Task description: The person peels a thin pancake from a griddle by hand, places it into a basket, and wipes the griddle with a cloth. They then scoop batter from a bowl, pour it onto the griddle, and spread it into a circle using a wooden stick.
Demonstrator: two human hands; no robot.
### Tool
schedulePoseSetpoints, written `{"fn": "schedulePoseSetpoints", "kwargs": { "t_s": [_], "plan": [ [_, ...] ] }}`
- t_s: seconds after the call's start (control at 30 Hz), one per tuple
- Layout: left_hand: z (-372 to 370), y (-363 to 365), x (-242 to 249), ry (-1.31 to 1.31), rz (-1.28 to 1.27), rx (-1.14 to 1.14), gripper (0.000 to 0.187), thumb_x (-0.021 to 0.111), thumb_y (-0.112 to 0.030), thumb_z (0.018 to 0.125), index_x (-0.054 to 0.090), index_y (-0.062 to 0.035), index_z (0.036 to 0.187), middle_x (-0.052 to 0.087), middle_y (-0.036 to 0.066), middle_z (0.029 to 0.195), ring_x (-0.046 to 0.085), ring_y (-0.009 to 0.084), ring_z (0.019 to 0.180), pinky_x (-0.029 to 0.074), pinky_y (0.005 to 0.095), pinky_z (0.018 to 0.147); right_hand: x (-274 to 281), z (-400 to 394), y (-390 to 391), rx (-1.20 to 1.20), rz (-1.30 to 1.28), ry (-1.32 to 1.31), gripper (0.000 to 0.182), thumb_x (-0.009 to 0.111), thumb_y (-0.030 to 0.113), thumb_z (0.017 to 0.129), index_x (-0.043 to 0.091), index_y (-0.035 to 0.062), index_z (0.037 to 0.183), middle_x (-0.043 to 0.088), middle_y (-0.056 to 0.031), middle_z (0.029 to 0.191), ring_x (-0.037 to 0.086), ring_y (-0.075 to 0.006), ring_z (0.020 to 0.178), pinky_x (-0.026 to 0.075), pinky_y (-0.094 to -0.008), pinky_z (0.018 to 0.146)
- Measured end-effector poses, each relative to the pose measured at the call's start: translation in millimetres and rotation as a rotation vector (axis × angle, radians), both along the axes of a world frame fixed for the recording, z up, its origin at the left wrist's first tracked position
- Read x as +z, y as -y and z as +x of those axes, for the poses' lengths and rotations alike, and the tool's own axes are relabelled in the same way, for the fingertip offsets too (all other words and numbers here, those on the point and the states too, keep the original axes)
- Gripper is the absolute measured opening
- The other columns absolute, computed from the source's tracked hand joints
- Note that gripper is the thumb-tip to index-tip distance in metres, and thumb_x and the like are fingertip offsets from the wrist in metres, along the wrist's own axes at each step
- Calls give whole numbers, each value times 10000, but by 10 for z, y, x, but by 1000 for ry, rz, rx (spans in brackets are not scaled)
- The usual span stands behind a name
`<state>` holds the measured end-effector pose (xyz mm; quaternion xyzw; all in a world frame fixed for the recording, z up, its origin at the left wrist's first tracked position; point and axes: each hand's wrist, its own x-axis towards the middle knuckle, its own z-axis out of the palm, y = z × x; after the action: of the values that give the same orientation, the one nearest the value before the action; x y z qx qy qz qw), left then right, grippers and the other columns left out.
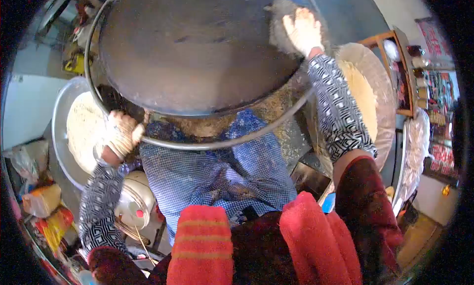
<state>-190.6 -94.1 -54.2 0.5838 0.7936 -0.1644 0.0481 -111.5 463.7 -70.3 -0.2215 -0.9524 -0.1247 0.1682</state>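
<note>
Cluttered shelving behind a wooden-framed cabinet (406, 72) lines the right side of the room, and a pale wall (37, 104) stands at the left. A dark, round griddle (197, 62) fills the front, ringed by a metal hoop (217, 145). Near its right edge lies a grey cloth (282, 30), the right hand (303, 32) flat on it with fingers slightly spread. The left hand (121, 134) curls closed around the hoop, beside a metal basin (60, 119) of pale mixture (81, 127).

Black-white patterned oversleeves (343, 104), maroon sleeves (368, 206), red striped scarf (201, 245), blue checked apron (173, 176).
</note>
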Motion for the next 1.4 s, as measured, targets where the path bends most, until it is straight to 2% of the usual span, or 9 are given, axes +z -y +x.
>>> {"fn": "schedulePoseSetpoints", "kwargs": {
  "t_s": [0.2,0.33,0.47,0.53,0.77,0.83,1.03,1.17,1.4],
  "plan": [
    [1257,-890,-96,188,366,359,460,497,-457,875,579,-93,605,577,121,546,557,347,528,426,446,593,244,395,1042,20,-133,35,664,391,470,908,458,-67,1293,466,-222,1353,422,-340,1240,273,-514,1039],
    [1824,-1379,-66,761,1041,435,498,552,-252,913,421,28,1304,537,249,1161,530,367,1078,416,446,921,455,613,1882,154,-268,94,702,391,465,906,404,-88,1338,419,-228,1399,367,-364,1300,199,-513,1104],
    [1898,-1297,-413,613,1192,530,536,499,-206,980,302,27,1421,430,169,1377,431,262,1255,360,396,1050,289,840,2619,409,-407,21,715,337,479,940,346,-79,1388,329,-226,1470,260,-358,1388,117,-483,1154],
    [1860,-1264,-143,2208,1524,1003,471,497,-303,981,438,-23,1355,517,100,1301,495,181,1177,446,358,944,243,997,2844,500,-503,18,701,298,483,959,331,-55,1408,296,-211,1497,218,-348,1415,90,-479,1162],
    [2372,-1120,703,1757,1446,952,357,511,-210,960,535,20,1232,592,143,1191,595,226,1043,499,356,897,583,2340,2804,708,-692,187,900,661,527,746,345,15,1415,373,-182,1456,340,-302,1361,186,-493,1135],
    [2593,-1157,610,677,1026,371,382,544,-206,941,523,16,1251,585,185,1198,595,278,1050,503,396,882,449,2727,2670,556,-832,109,842,700,436,713,402,-6,1365,461,-198,1381,426,-320,1295,285,-435,1104],
    [3384,-1700,1087,1660,772,450,344,477,-125,986,493,2,1306,570,154,1216,609,212,989,499,323,875,74,4207,2576,-3,-940,-596,504,682,270,792,548,41,1219,651,-232,981,637,-403,845,517,-437,686],
    [3452,-1661,886,1576,664,266,333,484,-73,973,500,-19,1301,626,126,1100,610,179,944,510,304,825,-893,4862,2698,-817,-1062,-137,432,669,252,801,582,72,1184,663,-196,893,649,-334,791,511,-430,693],
    [3786,-1221,934,981,723,126,293,633,-35,854,607,-4,1144,656,206,1053,649,349,969,523,377,845,-1940,6582,2151,-720,-716,122,483,721,244,695,607,58,1125,654,-178,1013,647,-340,896,539,-421,764]
  ]
}}
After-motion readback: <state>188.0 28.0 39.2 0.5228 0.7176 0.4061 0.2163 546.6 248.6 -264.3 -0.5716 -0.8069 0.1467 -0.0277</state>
